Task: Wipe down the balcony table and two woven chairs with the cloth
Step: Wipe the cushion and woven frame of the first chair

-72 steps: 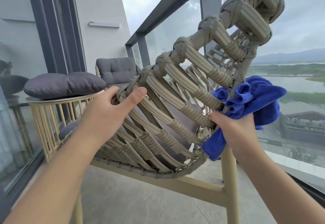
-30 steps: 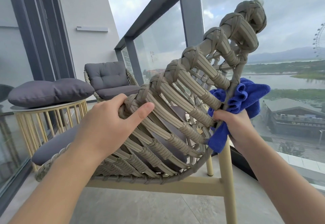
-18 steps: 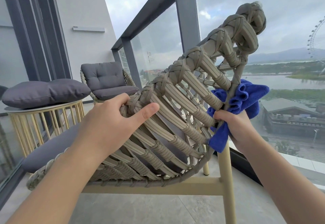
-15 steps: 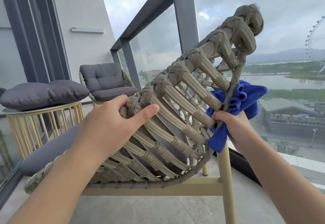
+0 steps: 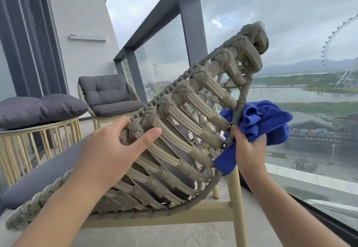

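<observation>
Woven chairs: two, near [image 5: 184,130], far [image 5: 108,95]. Table [image 5: 38,130]: one (cushion-topped). Cloth [image 5: 257,122]: one.

Soft overcast daylight thru glass, faint shadows, sharp w/ wide-angle edge bending.

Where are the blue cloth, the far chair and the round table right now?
blue cloth [image 5: 265,117]: head view, on the bunched folds above the right hand.
far chair [image 5: 103,89]: head view, on its grey back cushion.
round table [image 5: 41,125]: head view, on the rim of its top, under the grey cushion.
</observation>
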